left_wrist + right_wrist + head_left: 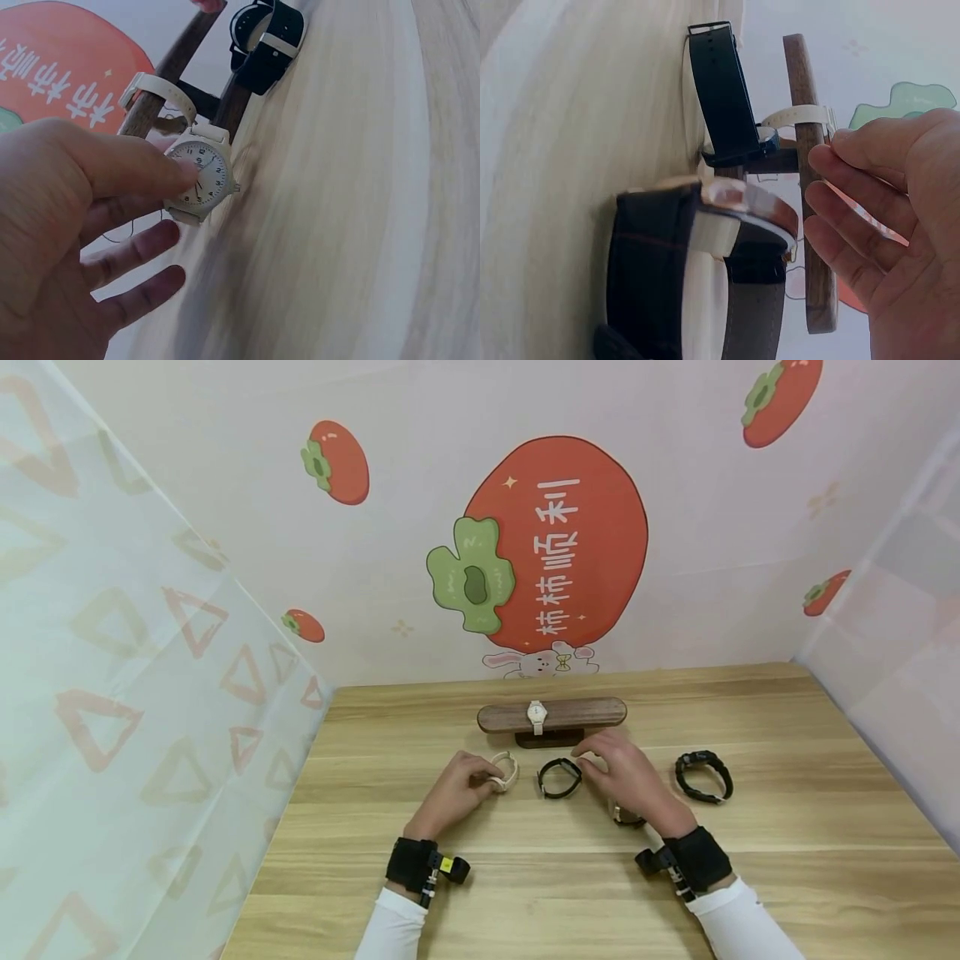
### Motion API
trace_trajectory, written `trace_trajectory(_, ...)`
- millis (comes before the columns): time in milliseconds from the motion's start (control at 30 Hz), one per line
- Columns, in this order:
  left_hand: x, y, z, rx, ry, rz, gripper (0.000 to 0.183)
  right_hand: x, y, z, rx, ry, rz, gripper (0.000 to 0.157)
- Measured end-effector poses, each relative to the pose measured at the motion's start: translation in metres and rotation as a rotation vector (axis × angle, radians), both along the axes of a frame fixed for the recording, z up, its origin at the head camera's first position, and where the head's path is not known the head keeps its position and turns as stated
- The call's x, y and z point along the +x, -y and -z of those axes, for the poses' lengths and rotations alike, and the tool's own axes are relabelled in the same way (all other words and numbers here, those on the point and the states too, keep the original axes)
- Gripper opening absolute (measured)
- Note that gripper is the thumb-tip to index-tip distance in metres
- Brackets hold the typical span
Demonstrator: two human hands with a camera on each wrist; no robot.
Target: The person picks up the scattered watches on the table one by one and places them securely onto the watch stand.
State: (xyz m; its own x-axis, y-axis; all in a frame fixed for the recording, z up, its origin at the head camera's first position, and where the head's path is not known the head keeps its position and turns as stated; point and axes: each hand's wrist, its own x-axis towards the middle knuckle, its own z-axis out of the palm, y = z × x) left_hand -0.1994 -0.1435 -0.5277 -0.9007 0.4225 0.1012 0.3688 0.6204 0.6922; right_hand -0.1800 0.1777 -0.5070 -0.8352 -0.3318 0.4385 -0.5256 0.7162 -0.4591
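Note:
My left hand [456, 789] pinches a cream wristwatch [507, 772] at the table. In the left wrist view the thumb lies over its white dial [214, 176], and two other fingers stand apart from it. My right hand [622, 777] holds nothing; its fingers are loosely bent in front of the wooden watch stand [585, 712], near a black wristwatch [542, 782]. A white wristwatch [536, 714] is strapped round the stand's bar. Under the right wrist, partly hidden, is a dark-strapped watch [649, 262] with a rose-gold case.
Farther right on the wooden table [525, 893] lies a chunky black watch [701, 760]. A patterned backdrop [405, 552] rises behind the table's far edge, with side sheets at left and right.

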Motion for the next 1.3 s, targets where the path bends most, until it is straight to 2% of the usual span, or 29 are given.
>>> trace_trajectory(167, 0.002, -0.004, -0.002, 0.044, 0.014, -0.018, 0.019, 0.001, 0.005, 0.001, -0.013, -0.005, -0.016, 0.014)
trace_trajectory(333, 0.002, -0.007, -0.004, 0.058, -0.007, 0.006, 0.023, 0.002, 0.01, 0.002, -0.03, 0.019, -0.027, 0.015)
trace_trajectory(600, 0.003, -0.016, -0.01, 0.112, 0.008, 0.027, 0.025, 0.004, 0.016, 0.003, -0.02, 0.047, -0.058, 0.013)
trace_trajectory(767, 0.004, -0.024, -0.012, 0.135, -0.009, 0.026, 0.028, 0.003, 0.019, 0.003, -0.007, 0.023, -0.074, 0.014)
trace_trajectory(1067, 0.003, -0.039, -0.014, 0.196, 0.01, 0.054, 0.031, 0.005, 0.026, 0.005, -0.007, -0.012, -0.095, 0.018)
trace_trajectory(1300, 0.003, -0.051, -0.018, 0.235, 0.006, 0.07, 0.045, 0.006, 0.03, 0.008, -0.002, -0.051, -0.099, 0.031)
